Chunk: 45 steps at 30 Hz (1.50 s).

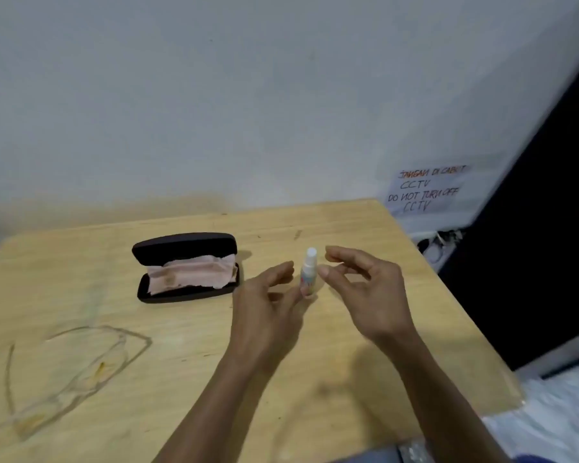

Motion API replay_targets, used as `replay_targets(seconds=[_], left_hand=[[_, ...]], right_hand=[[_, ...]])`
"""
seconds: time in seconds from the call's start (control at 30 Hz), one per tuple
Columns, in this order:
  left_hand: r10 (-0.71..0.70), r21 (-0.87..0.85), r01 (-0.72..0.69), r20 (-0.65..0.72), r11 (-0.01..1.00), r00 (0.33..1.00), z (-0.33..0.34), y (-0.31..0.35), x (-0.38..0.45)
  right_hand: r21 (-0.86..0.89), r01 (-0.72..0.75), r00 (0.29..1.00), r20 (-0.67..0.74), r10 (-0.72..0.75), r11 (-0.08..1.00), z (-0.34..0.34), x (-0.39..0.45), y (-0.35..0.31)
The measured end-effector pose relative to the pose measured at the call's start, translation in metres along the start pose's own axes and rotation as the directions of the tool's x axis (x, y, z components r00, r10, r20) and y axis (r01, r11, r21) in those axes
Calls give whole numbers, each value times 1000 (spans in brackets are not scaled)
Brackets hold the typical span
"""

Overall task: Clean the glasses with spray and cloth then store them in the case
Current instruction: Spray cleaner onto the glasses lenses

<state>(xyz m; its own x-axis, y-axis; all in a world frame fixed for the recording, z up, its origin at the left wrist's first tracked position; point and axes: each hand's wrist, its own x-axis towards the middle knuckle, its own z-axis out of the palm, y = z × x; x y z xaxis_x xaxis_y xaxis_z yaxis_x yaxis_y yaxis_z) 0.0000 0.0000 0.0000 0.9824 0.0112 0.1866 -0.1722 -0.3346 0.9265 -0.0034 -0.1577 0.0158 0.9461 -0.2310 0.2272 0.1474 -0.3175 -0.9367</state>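
The small white plastic spray bottle (307, 274) stands upright on the pale wooden table (365, 228) directly between both hands, left hand (264, 305) touching its base, right hand (365, 289) open, fingers loosely curled beside its cap.

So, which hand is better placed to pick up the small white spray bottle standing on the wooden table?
Probably right. The right hand has thumb and forefinger open either side of the small white spray bottle, near its cap. The left hand touches only its base with fingers spread.
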Motion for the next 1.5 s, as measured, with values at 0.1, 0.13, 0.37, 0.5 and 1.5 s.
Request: replay_targets(seconds=[0.1,0.13,0.37,0.5,1.5], left_hand=[[-19,-48,20,9,999,1000,8,-6,10],[-8,-56,9,13,998,1000,9,-7,12],[3,-92,-1,22,996,1000,12,-7,16],[35,-72,-33,31,997,999,6,-6,10],[-13,-279,-29,-148,960,989,-63,4,-70]], right_hand=[[25,5,999,31,-5,1000,3,10,-1],[42,13,999,52,-15,999,5,13,1],[103,72,993,87,-81,992,11,20,7],[135,74,992,87,-86,988,12,12,0],[27,85,996,-44,-84,996,-18,-35,-30]])
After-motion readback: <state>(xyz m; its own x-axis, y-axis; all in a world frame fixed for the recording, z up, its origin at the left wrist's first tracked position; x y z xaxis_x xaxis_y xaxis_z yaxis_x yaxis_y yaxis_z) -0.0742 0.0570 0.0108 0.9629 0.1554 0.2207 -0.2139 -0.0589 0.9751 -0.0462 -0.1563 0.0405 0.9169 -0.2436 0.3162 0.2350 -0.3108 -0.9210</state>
